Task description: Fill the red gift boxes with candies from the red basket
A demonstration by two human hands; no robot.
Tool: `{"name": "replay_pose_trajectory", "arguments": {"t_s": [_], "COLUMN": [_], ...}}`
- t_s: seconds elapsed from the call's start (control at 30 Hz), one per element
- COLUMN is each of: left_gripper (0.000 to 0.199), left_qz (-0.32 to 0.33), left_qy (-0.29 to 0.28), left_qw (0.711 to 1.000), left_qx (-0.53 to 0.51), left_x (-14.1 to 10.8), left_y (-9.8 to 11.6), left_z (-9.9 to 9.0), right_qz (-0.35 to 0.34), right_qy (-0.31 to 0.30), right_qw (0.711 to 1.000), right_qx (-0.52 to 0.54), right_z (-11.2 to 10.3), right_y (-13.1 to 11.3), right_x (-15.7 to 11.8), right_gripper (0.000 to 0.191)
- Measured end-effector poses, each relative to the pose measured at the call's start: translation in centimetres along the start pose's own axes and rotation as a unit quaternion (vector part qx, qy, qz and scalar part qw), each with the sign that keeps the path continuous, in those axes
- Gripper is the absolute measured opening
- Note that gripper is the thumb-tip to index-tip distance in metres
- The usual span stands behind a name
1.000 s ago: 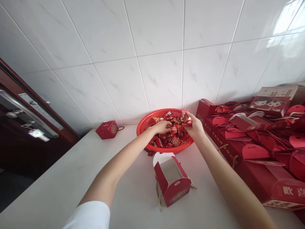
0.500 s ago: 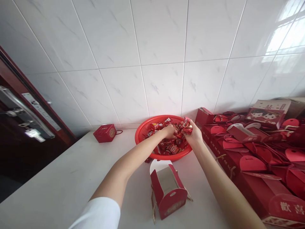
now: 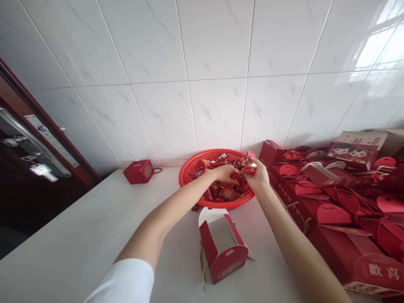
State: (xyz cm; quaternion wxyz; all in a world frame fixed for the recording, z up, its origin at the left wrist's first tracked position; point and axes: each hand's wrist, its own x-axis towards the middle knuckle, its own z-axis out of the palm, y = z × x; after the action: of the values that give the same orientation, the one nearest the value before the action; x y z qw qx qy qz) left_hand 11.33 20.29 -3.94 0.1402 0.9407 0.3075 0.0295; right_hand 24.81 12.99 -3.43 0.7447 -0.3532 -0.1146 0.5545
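Note:
A red plastic basket point(image 3: 186, 179) stands against the tiled wall, filled with wrapped candies point(image 3: 227, 194) in red foil. My left hand point(image 3: 226, 173) reaches down into it, its fingers closed around candy among the pile. Over the basket's right rim, my right hand point(image 3: 258, 174) grips several shiny wrapped candies point(image 3: 249, 165). On the near side of the basket sits an open red gift box point(image 3: 229, 263); its flaps are spread, its inside looks bare, and twine handles hang at its sides.
Rows of red gift boxes point(image 3: 344, 240) crowd the right side of the white table point(image 3: 126, 235). A small closed red box point(image 3: 139, 171) lies at the back left. Beyond the table's left edge is a dark red door with a lock and keys point(image 3: 44, 170).
The view has shifted slightly. My left hand has lifted a little among the candies, and more red candy shows at its fingers. My right hand keeps its candies over the rim.

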Motion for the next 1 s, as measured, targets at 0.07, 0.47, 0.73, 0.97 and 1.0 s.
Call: {"name": "replay_pose_trajectory", "arguments": {"t_s": [0.07, 0.47, 0.73, 0.97, 1.0], "left_gripper": [0.034, 0.010, 0.014, 0.021, 0.022], "left_qz": [0.018, 0.054, 0.014, -0.036, -0.038], "left_qy": [-0.018, -0.030, 0.016, 0.146, 0.158], "left_qw": [0.999, 0.998, 0.999, 0.974, 0.970], "left_qx": [0.025, 0.034, -0.036, -0.170, -0.182], "left_x": [0.4, 1.0, 1.1, -1.8, -2.6], "left_y": [0.7, 0.9, 0.7, 0.7, 0.9], "left_z": [1.1, 1.9, 0.9, -2.8, -3.0], "right_qz": [-0.002, -0.014, -0.019, -0.021, -0.019], "right_qy": [0.003, -0.010, -0.031, -0.049, -0.058], "right_qw": [1.000, 1.000, 0.999, 0.998, 0.998], "right_qx": [0.002, -0.006, -0.006, -0.018, -0.023], "right_z": [0.0, 0.0, 0.0, 0.0, 0.1], "right_y": [0.0, 0.2, 0.0, -0.3, -0.4], "right_x": [0.0, -0.3, -0.5, -0.9, -1.1], "right_gripper": [0.013, 0.014, 0.015, 0.012, 0.013]}}
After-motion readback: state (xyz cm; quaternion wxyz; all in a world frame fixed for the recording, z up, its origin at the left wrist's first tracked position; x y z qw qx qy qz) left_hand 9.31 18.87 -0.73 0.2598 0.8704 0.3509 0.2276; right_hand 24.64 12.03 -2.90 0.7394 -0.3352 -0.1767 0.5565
